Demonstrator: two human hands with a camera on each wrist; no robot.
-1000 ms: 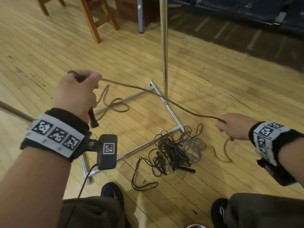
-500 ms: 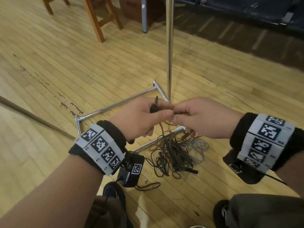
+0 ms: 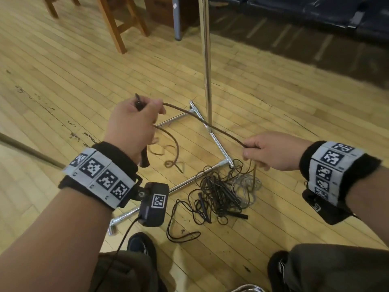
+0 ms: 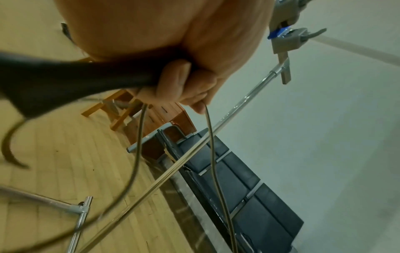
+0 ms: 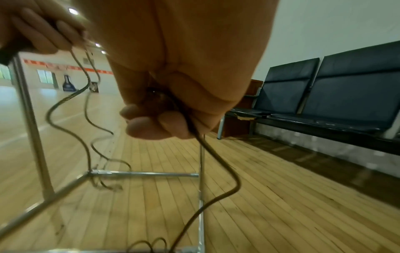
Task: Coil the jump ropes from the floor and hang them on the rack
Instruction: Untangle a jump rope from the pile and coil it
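Now your left hand point(image 3: 134, 125) grips the brown rope point(image 3: 202, 121) and its handle, while your right hand point(image 3: 271, 152) pinches it at four o'clock.

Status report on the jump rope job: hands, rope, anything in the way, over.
Left hand grips black handle and brown jump rope; right hand pinches the same rope, pulled out between them. Tangled pile of dark ropes on floor. Chrome rack base lies under the span.

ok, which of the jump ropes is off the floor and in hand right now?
The brown rope: the left hand grips its handle and the right hand pinches its cord. The black ropes and the grey rope lie tangled on the floor.
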